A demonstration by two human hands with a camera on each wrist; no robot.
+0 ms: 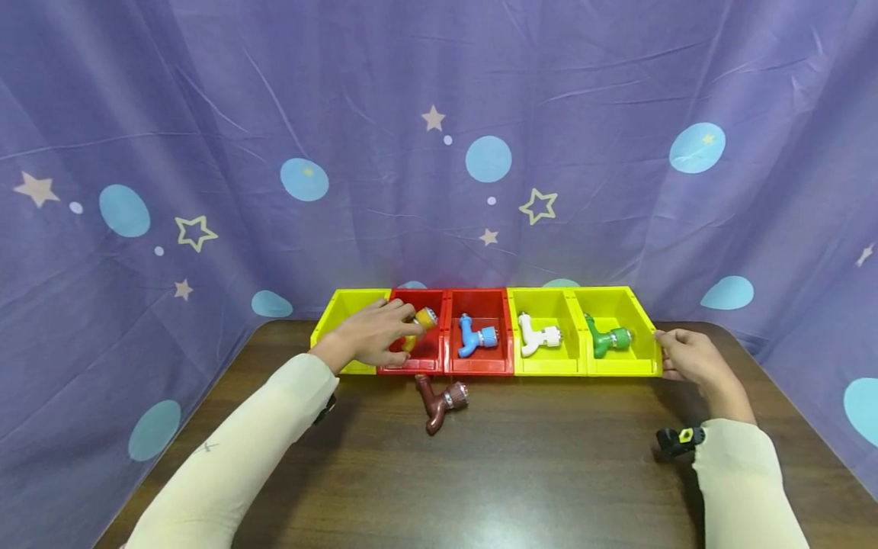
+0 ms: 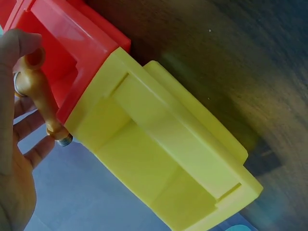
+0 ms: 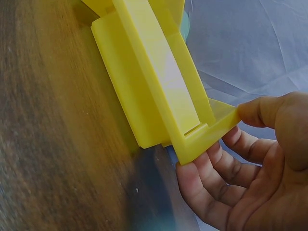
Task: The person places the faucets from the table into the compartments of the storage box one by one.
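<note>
My left hand [image 1: 376, 332] holds a yellow-orange tap [image 1: 426, 317] over the left red bin [image 1: 428, 358]; in the left wrist view the thumb and fingers are round the tap [image 2: 41, 91]. With thumb and fingertips, my right hand [image 1: 696, 362] grips the outer side wall of the rightmost yellow bin [image 1: 648, 335], also seen in the right wrist view [image 3: 211, 137]. A blue tap [image 1: 473, 337] lies in the second red bin, a white tap [image 1: 537, 335] and a green tap [image 1: 607, 338] in the two right yellow bins.
On the wooden table [image 1: 535, 457], a dark brown tap [image 1: 439, 404] lies just in front of the left red bin. The leftmost yellow bin [image 2: 154, 144] stands beside it. A patterned purple curtain [image 1: 384, 152] hangs behind the row.
</note>
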